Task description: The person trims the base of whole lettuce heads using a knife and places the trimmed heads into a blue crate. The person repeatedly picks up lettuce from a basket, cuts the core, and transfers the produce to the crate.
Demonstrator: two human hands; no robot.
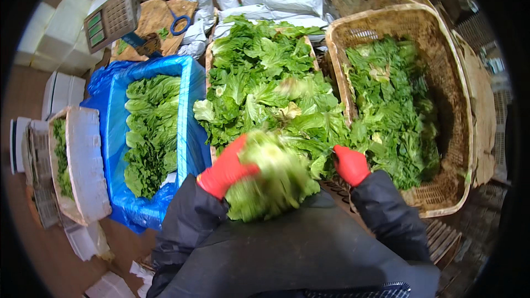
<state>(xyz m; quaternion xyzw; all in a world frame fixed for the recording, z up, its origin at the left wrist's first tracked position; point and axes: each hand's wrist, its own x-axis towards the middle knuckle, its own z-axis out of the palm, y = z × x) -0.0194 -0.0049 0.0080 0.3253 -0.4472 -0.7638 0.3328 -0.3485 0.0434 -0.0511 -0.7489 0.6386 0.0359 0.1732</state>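
My left hand (pixel 230 167), in a red glove, grips a head of leafy lettuce (pixel 271 178) with its pale cut end up; the head is blurred by motion. My right hand (pixel 350 166), also red-gloved, is closed around something small and dark near its fingertips, too little of it showing to name. Between and beyond the hands lies a heap of loose lettuce leaves (pixel 265 62). To the left, a crate lined with blue plastic film (pixel 187 91) holds lettuce heads (pixel 153 132) in a row. On the right, more lettuce (pixel 389 111) fills part of a large dirty plastic basket (pixel 463 132).
A scale with a keypad (pixel 112 20) stands at the back left, near a blue tape ring (pixel 180 25) on cardboard. White wrapped packages (pixel 290 2) lie behind the leaves. A white foam box (pixel 89 165) with greens and stacked foam boxes (pixel 62 29) are at the left.
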